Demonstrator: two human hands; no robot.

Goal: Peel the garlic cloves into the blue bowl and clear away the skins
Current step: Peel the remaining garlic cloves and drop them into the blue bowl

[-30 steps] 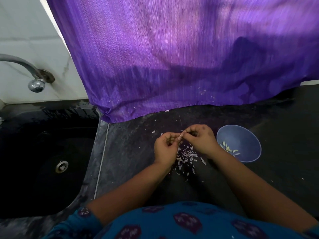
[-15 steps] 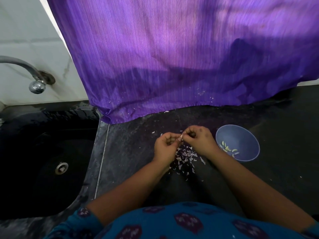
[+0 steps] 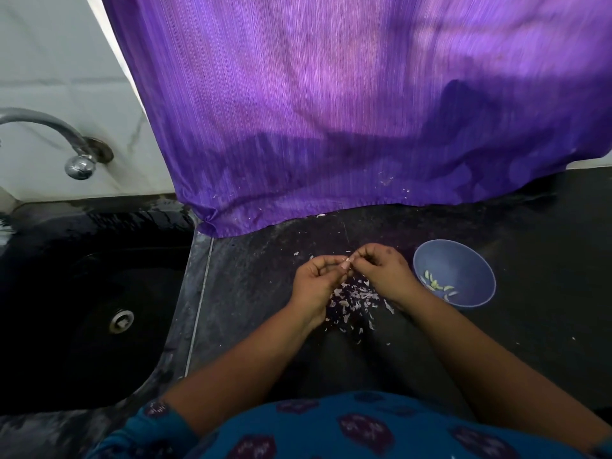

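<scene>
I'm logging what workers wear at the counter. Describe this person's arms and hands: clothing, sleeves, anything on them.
Both forearms are bare. The left hand and right hand show no gloves, and no rings or bracelets can be made out. The left sleeve ends near the elbow: teal cloth with dark purple patches, matching the top. The right sleeve barely shows.

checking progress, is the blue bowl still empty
No, the blue bowl already holds several peeled garlic cloves near its bottom.

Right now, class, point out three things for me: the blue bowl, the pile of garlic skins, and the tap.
blue bowl [image 3: 477,260]: head view, bare inner wall near the far rim.
pile of garlic skins [image 3: 352,298]: head view, middle of the heap between the wrists.
tap [image 3: 79,165]: head view, rounded chrome spout end.
</scene>
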